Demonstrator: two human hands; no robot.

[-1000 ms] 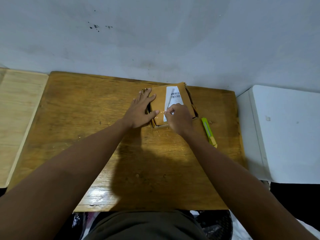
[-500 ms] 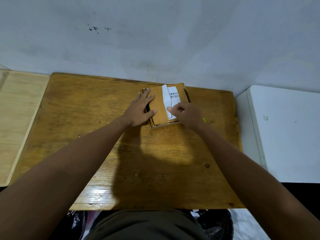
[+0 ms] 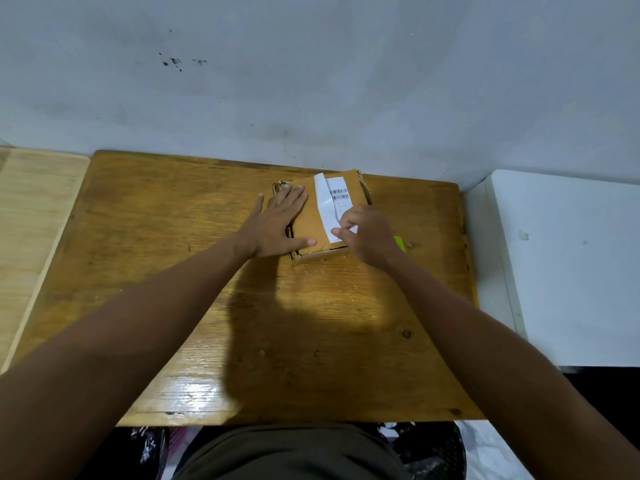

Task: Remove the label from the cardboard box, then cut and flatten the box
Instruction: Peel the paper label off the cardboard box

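Note:
A small brown cardboard box [image 3: 311, 220] lies on the far part of the wooden table [image 3: 173, 271]. On its top is a white label [image 3: 330, 199] with barcodes, its left strip folded over. My left hand [image 3: 277, 223] lies flat with straight fingers on the box's left side, holding it down. My right hand [image 3: 367, 233] is at the box's near right corner and pinches the label's lower edge between thumb and fingers.
A yellow-green utility knife [image 3: 400, 242] lies just right of the box, mostly hidden behind my right wrist. A light wooden surface [image 3: 31, 220] adjoins the table on the left, a white surface [image 3: 571, 265] on the right. A wall rises behind.
My right hand has shifted right along the box's near edge, peeling the label's left side up and over. The knife became covered by my wrist. The left hand stayed put.

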